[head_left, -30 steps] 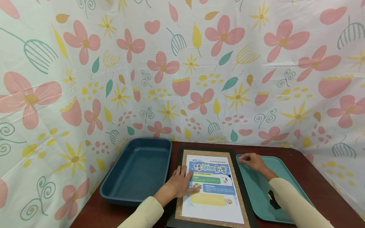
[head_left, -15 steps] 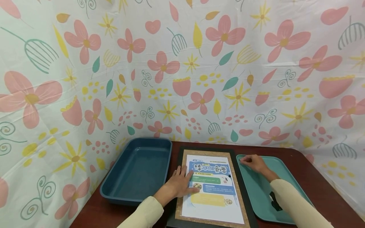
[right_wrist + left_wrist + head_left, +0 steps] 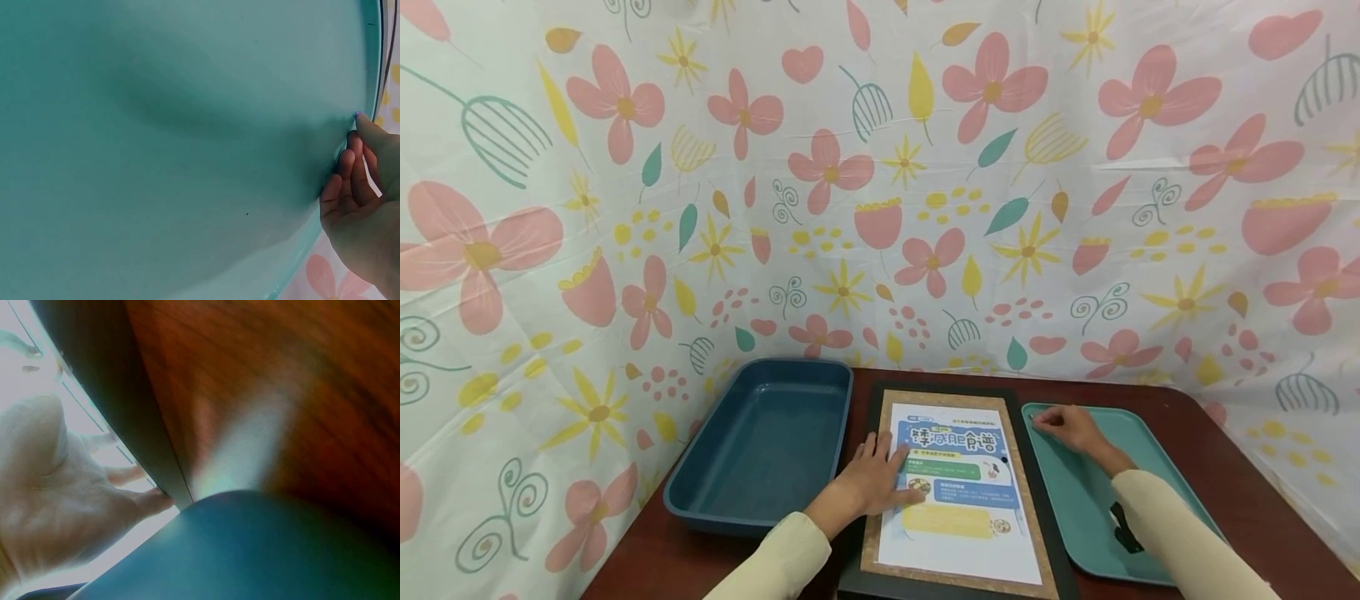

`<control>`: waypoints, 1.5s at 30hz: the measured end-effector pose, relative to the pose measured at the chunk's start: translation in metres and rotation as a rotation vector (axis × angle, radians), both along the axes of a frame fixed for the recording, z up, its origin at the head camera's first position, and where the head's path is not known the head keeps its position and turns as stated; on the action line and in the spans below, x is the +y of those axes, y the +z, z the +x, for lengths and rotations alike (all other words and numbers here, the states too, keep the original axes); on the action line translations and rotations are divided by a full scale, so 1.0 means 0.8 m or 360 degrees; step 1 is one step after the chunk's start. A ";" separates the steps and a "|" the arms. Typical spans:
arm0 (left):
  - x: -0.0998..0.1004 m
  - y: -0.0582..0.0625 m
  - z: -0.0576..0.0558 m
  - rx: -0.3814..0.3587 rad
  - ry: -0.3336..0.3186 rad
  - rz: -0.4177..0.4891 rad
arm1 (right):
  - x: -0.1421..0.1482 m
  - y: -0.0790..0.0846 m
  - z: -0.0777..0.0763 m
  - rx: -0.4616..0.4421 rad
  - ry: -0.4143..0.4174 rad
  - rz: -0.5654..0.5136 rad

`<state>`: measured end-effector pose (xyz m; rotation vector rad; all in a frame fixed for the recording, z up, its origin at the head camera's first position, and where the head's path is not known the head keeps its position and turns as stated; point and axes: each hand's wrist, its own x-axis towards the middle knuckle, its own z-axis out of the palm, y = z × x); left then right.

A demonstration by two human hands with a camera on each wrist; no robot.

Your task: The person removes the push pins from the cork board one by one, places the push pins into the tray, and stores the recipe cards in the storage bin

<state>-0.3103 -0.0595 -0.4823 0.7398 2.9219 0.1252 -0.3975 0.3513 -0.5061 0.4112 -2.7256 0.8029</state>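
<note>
Left hand [image 3: 868,483]: fingers spread, laid over the left margin of a printed Chinese recipe sheet [image 3: 958,558]. Sheet lies on a cork board [image 3: 871,546] with a black border [image 3: 1060,546]; a small black dot [image 3: 1003,459] shows at the sheet's right edge, nature unclear.

Right hand [image 3: 1072,429]: fingers bent in at the far left corner of the teal tray [image 3: 1075,492], right of the board on the desk [image 3: 1157,398]. Purple glint at the thumb tip [image 3: 358,114]; whether anything small is pinched, cannot tell. Black object [image 3: 1123,533] in the tray, partly hidden by the right sleeve [image 3: 1195,542]. Blue basin [image 3: 760,467] left of the board.

Risks (judged): a small item at those fingertips could slip, since rim and curled fingers leave little room. Low sleeve could drag the black object. Sideways push from the left palm could skew or crease the sheet. Pressing hard on the rim might shift the tray.
</note>
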 end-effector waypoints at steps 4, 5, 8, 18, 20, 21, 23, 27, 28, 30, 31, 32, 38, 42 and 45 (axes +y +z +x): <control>0.001 0.000 -0.001 0.0005 -0.0003 -0.0008 | 0.001 -0.001 0.002 0.0015 -0.0009 0.0004; 0.001 0.000 -0.001 0.0004 -0.0002 -0.0011 | 0.001 0.000 0.002 0.0001 -0.0014 0.0002; 0.001 0.001 0.000 0.0004 0.0002 -0.0020 | -0.001 0.001 0.002 -0.0052 -0.0030 0.0005; 0.000 0.001 0.001 0.0009 0.0009 -0.0010 | -0.002 0.002 0.003 -0.0094 -0.0051 -0.0011; 0.001 0.000 0.000 0.0011 0.0009 -0.0008 | 0.000 -0.001 0.001 -0.0089 -0.0044 -0.0005; 0.001 0.000 0.000 0.0013 0.0008 -0.0010 | 0.001 -0.002 0.001 -0.0088 -0.0039 -0.0004; 0.001 0.000 0.000 0.0013 0.0008 -0.0008 | 0.003 -0.004 0.000 -0.0085 -0.0025 -0.0014; 0.000 -0.001 -0.001 0.0007 0.0009 -0.0006 | 0.003 -0.003 0.002 -0.0087 0.0002 -0.0034; 0.000 -0.001 -0.001 0.0003 0.0009 -0.0002 | 0.003 -0.002 0.003 -0.0084 0.0004 -0.0037; 0.000 -0.002 -0.001 0.0000 0.0010 0.0001 | 0.002 -0.001 0.005 -0.0082 -0.0002 -0.0041; 0.000 -0.002 -0.001 0.0001 0.0010 0.0003 | 0.001 0.000 0.007 -0.0076 0.0004 -0.0039; -0.001 -0.002 -0.001 0.0003 0.0010 0.0004 | 0.000 0.002 0.009 -0.0072 -0.0001 -0.0038; 0.000 -0.003 0.000 0.0022 0.0016 -0.0002 | -0.008 0.009 0.019 -0.0084 0.0020 -0.0014; -0.001 -0.002 0.000 0.0024 0.0010 0.0000 | -0.010 0.010 0.022 -0.0112 0.0059 0.0007; -0.001 -0.001 0.000 0.0020 0.0002 0.0010 | -0.011 0.010 0.024 -0.0116 0.0079 0.0006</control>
